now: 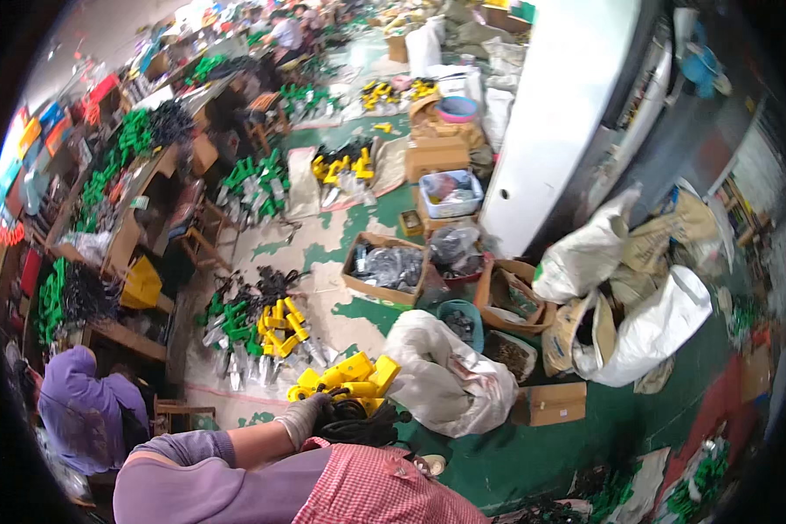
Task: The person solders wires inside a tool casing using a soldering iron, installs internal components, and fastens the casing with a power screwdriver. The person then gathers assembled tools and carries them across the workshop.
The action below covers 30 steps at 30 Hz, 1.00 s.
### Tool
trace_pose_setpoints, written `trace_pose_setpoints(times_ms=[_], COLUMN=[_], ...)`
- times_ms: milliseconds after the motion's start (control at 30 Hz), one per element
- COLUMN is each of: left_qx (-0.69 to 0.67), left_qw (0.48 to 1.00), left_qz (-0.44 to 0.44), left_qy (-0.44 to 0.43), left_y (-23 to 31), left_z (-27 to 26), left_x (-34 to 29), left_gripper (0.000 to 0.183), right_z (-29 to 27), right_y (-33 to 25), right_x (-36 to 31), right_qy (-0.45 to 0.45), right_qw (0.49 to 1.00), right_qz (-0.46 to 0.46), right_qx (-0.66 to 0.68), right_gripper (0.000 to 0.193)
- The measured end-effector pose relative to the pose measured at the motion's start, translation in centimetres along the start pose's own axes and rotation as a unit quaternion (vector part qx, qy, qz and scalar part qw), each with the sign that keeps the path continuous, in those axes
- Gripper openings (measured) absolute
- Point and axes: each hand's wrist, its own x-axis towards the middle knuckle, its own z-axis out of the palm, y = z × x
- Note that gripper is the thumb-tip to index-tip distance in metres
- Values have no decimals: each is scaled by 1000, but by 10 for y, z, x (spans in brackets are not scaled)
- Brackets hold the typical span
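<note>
Right up close there's a red-and-white checked cloth sleeve or apron (pixel 380 489) along the bottom edge, with a lavender sleeve covering the forearm (pixel 192 467) next to it. The left hand (pixel 304 417), in a grey glove, reaches out and grips a bundle of black coiled cables (pixel 358 424), fingers closed around it. That bundle is touching a heap of bright yellow plastic tool bodies (pixel 345 380), which sits on the green-painted floor (pixel 585 437) just beyond the glove. Can't spot the right hand anywhere, so no idea what it's doing.

Just beside the heap on the right is a lumpy white plastic sack (pixel 450 375). Farther out there's an open cardboard box of dark bagged parts (pixel 384 266), and off to the left more green and yellow tools (pixel 253 327) are spread on the floor. Another person in a purple top (pixel 87 406) crouches at the lower left.
</note>
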Motion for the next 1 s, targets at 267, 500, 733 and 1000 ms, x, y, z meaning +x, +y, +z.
trace_pose_setpoints(times_ms=[267,500,733,1000], left_qx=[-144,-297,-333,-164], left_qw=[987,950,936,949], left_qz=[-77,-21,19,209], left_qy=[-7,95,112,171], left_y=[115,167,210,230], left_z=[-66,-122,-165,-308], left_x=[-17,-1,36,222], left_gripper=[19,21,31,30], right_z=[119,212,314,436], right_y=[-92,-171,-261,-387], right_x=[-10,8,65,123], right_qy=[2,-15,-42,-73], right_qw=[982,953,935,930], right_qz=[30,39,26,30], right_qx=[-187,-299,-350,-359], right_gripper=[43,47,51,55])
